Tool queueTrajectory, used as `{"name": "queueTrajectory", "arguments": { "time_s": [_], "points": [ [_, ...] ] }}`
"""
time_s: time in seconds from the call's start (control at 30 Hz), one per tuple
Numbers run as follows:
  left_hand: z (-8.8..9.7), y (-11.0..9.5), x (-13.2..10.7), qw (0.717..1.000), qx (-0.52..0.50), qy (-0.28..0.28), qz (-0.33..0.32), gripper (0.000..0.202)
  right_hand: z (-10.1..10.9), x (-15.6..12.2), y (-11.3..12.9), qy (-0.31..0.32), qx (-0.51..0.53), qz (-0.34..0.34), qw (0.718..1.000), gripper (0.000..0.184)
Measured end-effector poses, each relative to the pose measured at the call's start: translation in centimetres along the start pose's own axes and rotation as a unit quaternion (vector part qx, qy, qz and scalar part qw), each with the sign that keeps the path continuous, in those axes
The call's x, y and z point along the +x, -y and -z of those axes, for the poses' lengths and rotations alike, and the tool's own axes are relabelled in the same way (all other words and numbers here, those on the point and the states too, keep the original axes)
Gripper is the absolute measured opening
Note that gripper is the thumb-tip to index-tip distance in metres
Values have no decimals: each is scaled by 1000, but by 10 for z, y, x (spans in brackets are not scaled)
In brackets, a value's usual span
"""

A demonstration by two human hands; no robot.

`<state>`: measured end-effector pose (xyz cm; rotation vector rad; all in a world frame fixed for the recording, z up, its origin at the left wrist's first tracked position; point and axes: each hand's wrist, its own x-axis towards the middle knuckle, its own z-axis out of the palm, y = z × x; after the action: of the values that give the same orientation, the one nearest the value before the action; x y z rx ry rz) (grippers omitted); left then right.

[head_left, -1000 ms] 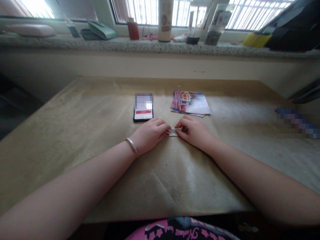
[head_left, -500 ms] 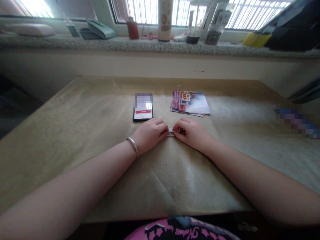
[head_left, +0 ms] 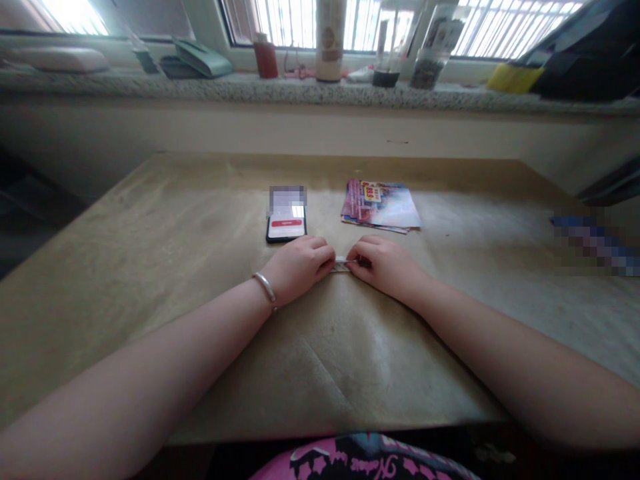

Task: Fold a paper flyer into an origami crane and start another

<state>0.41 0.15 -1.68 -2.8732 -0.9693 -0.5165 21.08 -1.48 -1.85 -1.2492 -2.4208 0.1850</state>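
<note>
My left hand point(head_left: 303, 265) rests on the table with its fingers closed on the left end of a small folded strip of paper point(head_left: 341, 265). Facing it, my right hand point(head_left: 383, 265) pinches the strip's right end. Only the short middle part of the paper shows between the fingertips, pale with faint print; both ends are hidden in the hands. Just beyond my left hand lies a phone point(head_left: 286, 230) with a lit screen. Past my right hand is a small stack of printed leaflets point(head_left: 385, 207), red, blue and white.
The table point(head_left: 200, 200) has a tan cover with a crease near the front. A partly blurred-out blue and pink item point(head_left: 595, 245) lies at the right edge. On the stone windowsill point(head_left: 280, 90) stand a red bottle point(head_left: 265, 57), a tall container point(head_left: 330, 43) and a green case point(head_left: 205, 59).
My hands have drawn very slightly apart, so a little more of the paper strip shows between them. The phone and leaflets stay where they were.
</note>
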Motion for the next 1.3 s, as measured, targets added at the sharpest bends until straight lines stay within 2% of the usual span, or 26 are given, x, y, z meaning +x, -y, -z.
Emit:
{"name": "queueTrajectory", "arguments": {
  "time_s": [0.43,0.7,0.87,1.0,1.17,1.3],
  "points": [
    [4,-1,-2,1000,4,19,11,17,16,-6,-7,48,-112,-16,992,11],
    [4,0,-4,1000,-9,18,14,16,22,-8,-6,69,-137,-43,987,9],
    [5,0,-4,999,-6,28,23,17,21,-7,-7,78,-148,-32,985,10],
    [5,0,-2,999,-8,28,29,16,19,-7,-7,61,-126,-26,990,9],
    [4,-1,-2,999,-10,24,28,16,12,-6,-2,30,-49,1,998,13],
    [1,-1,-2,999,-36,4,38,11,8,-4,4,22,-24,3,999,12]
  ]
}}
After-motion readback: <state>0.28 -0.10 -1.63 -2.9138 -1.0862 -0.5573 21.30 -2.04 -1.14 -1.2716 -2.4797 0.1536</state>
